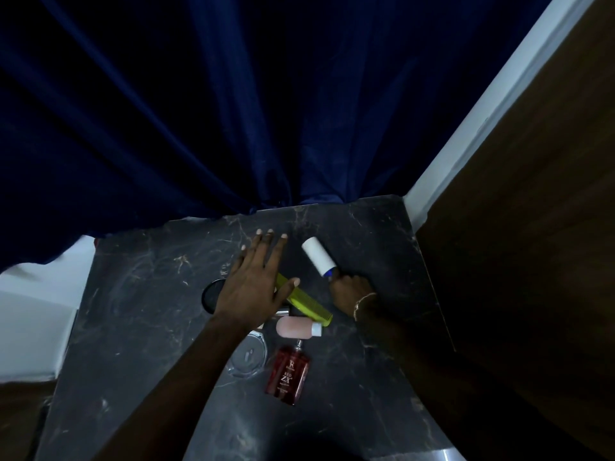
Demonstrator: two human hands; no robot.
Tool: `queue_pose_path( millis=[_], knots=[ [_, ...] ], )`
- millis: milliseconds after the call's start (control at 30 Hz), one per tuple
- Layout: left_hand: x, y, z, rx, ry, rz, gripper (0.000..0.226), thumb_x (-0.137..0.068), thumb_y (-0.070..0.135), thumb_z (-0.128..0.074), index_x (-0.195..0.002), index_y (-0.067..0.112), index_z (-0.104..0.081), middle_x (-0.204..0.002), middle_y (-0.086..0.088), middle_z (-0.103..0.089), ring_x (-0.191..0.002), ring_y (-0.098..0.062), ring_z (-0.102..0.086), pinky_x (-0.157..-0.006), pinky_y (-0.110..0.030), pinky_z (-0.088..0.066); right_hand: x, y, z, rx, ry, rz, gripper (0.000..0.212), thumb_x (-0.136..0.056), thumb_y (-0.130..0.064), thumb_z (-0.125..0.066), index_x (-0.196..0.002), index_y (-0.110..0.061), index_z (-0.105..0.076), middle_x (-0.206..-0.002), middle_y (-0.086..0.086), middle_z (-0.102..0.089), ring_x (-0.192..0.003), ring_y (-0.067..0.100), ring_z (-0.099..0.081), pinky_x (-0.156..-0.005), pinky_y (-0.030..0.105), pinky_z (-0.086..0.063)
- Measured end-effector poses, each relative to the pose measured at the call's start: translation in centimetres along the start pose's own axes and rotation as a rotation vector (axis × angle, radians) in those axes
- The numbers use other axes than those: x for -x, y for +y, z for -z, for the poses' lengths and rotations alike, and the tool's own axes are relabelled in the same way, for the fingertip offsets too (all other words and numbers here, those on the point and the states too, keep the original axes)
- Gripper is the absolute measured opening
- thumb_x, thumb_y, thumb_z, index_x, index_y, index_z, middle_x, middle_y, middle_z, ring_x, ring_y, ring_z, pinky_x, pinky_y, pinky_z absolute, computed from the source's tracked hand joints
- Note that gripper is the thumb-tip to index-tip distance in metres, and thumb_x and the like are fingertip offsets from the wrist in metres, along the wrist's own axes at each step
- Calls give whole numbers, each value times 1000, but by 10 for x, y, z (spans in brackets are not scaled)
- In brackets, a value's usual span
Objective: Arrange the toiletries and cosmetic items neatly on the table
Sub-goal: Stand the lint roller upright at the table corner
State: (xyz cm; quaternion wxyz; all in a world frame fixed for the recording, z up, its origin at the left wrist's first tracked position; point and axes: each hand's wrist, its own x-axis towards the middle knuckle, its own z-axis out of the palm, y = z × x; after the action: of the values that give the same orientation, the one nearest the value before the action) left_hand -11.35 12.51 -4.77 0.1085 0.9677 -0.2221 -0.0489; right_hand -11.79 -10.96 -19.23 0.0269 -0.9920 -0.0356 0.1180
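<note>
On the dark marble table (139, 327) my left hand (256, 284) lies flat with fingers spread, its thumb over one end of a yellow-green comb (309, 304). My right hand (351, 291) is closed around the blue handle of a white lint roller (318, 256), whose roll points up and to the left. A small pink bottle with a white cap (298, 328) lies on its side below the comb. Nearer me a red perfume bottle (289, 374) lies flat beside a clear glass dish (248, 357). A round black compact (213, 294) shows partly under my left wrist.
A dark blue curtain (233, 111) hangs along the table's far edge. A white wall strip (482, 111) and a brown wooden panel (532, 211) border the right side. White surfaces lie to the left of the table.
</note>
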Motion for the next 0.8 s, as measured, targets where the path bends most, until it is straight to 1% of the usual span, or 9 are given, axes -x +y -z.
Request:
queue_pose_path(
  millis=[100,167,267,367,433,533,667,800],
  knots=[
    [-1,0,-3,-14,-5,4,85,-97,70,-24,-163,20,-7,-171,-12,-10,-159,-27,-3,-127,-52,-17,3,-11,-7,44,4,76,37,-95,-27,-42,-126,-7,-48,-92,15,-74,-84,38,-71,-72,42,-52],
    [-1,2,-4,-12,-8,5,84,-98,69,-26,-163,20,-6,-171,-11,-10,-159,-26,-2,-128,-49,-14,0,-6,-4,43,-2,33,39,-95,-29,-42,-127,-7,-48,-95,15,-73,-87,37,-70,-75,41,-51],
    [-1,5,-4,-10,-19,4,83,-99,67,-32,-164,21,-5,-172,-9,-7,-159,-24,2,-126,-45,-7,-7,18,5,-47,4,-150,36,-93,-28,-46,-123,-7,-50,-100,14,-72,-92,37,-70,-78,42,-52],
    [-3,6,-3,-4,-26,2,83,-100,66,-34,-163,22,-3,-172,-8,-5,-159,-22,4,-125,-43,-3,-11,56,13,-180,14,-353,35,-96,-27,-47,-122,-5,-51,-106,15,-70,-96,37,-69,-79,43,-54],
    [-4,3,-3,-4,-23,-5,82,-101,66,-33,-163,22,-3,-172,-9,-6,-159,-23,3,-127,-45,-6,-9,84,16,-229,14,-468,35,-96,-29,-50,-122,-6,-53,-108,15,-69,-98,36,-68,-80,43,-54],
    [-2,-1,-4,-10,-21,-4,82,-101,67,-29,-163,21,-2,-171,-10,-7,-159,-25,2,-128,-49,-12,-3,116,14,-253,64,-565,34,-96,-30,-49,-117,-4,-56,-108,18,-68,-96,38,-67,-80,45,-55],
    [3,-3,-5,4,-39,19,83,-99,70,-23,-163,21,-2,-171,-9,-6,-159,-25,1,-128,-49,-12,-1,121,15,-265,87,-592,36,-97,-28,-50,-120,-1,-52,-110,20,-66,-97,39,-66,-81,46,-54],
    [9,-6,-7,35,-36,39,82,-99,70,-22,-163,22,-4,-171,-8,-7,-159,-24,-1,-126,-47,-11,-11,92,18,-246,12,-498,34,-96,-31,-49,-118,-5,-55,-107,16,-69,-96,37,-67,-80,43,-54]
  ],
)
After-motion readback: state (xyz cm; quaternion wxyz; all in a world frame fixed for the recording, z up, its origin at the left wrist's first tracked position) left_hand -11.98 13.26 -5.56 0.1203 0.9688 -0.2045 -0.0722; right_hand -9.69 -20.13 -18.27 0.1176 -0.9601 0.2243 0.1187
